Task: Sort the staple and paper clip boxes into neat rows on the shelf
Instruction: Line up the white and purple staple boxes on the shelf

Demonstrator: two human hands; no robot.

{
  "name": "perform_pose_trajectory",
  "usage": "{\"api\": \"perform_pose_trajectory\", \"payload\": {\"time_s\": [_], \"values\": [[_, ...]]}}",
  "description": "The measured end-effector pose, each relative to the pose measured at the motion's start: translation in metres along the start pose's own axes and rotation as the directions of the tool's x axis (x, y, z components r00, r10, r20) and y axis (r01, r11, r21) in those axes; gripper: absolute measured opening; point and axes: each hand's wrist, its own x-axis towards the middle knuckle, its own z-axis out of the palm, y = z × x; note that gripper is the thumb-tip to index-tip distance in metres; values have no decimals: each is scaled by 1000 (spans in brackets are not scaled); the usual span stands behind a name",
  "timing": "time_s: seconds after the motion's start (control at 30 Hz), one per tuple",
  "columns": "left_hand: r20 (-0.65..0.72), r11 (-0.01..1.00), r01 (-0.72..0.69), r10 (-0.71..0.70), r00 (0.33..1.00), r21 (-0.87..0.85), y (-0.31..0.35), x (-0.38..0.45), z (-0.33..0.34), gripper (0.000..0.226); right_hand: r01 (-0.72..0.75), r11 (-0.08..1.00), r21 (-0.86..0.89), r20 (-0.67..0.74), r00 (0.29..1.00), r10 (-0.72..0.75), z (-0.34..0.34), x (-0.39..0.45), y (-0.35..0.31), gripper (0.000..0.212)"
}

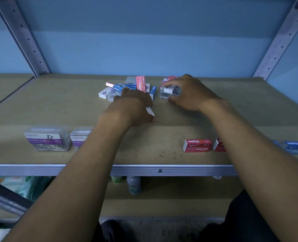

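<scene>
Head view, one frame. Both bare forearms reach over the front edge of the shelf (pixel 39 105) toward a loose heap of boxes (pixel 127 88) near the back centre.

Right hand (pixel 188 93): fingers and thumb curled round a clear plastic box (pixel 170 92) holding metal clips; the box sits on the shelf board, just right of the heap. A red box (pixel 171 78) shows behind the fingers, mostly hidden.

Left hand (pixel 134 107): back of hand toward the camera, fingers curled downward at the near edge of the heap. A small white box edge (pixel 150 111) shows at the thumb side, apparently pinched; how firmly it is held cannot be told.

Heap: red staples box standing on end (pixel 141 83), blue staples boxes (pixel 122 88) lying at angles, one blue box upright (pixel 153 92) at the right, a white box (pixel 103 94) at the left, a clear box (pixel 130 79) behind. Boxes touch and overlap.

Front row along the shelf edge, left to right: clear paper clip box (pixel 47 141), second paper clip box (pixel 80 139) partly behind the left forearm, red staples box (pixel 197 145), second red box (pixel 219 145) partly behind the right forearm, blue staples box (pixel 296 146) at far right.

Lower shelf: small bottle (pixel 133 185), green packets (pixel 25 186).
</scene>
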Motion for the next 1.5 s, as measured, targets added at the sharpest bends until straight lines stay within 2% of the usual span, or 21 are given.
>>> {"api": "perform_pose_trajectory", "payload": {"time_s": [0.17,0.37,0.47,0.57,0.7,0.8,1.13,1.3,1.5], "values": [[-7,1000,9,-9,1000,24,0,0,0,46,-9,999,31,-27,1000,10,-4,-5,-4,36],[-52,999,13,-12,999,34,8,-7,-3,51,-46,998,39,-136,989,51,-6,-11,-1,17],[-88,998,-27,21,996,-65,12,-9,-2,55,-48,997,54,-176,983,57,-10,-15,-2,15],[-109,988,-11,-5,994,-153,16,-13,-3,51,-84,993,85,-186,978,98,-12,-19,-4,18],[-125,980,9,-34,992,-198,19,-17,-6,52,-127,976,178,-172,972,158,-17,-25,-6,23],[-151,970,6,-44,987,-242,20,-18,-7,55,-150,970,191,-175,967,184,-21,-27,-9,19],[-181,933,61,-133,974,-356,17,-22,-9,49,-131,964,233,-64,987,150,-39,-53,-25,28],[-135,915,133,-197,971,-380,17,-24,-6,43,-85,974,210,62,995,73,-42,-68,-30,34],[-74,932,134,-168,983,-337,17,-25,-4,50,-77,984,159,146,988,53,-41,-74,-29,40]]}}
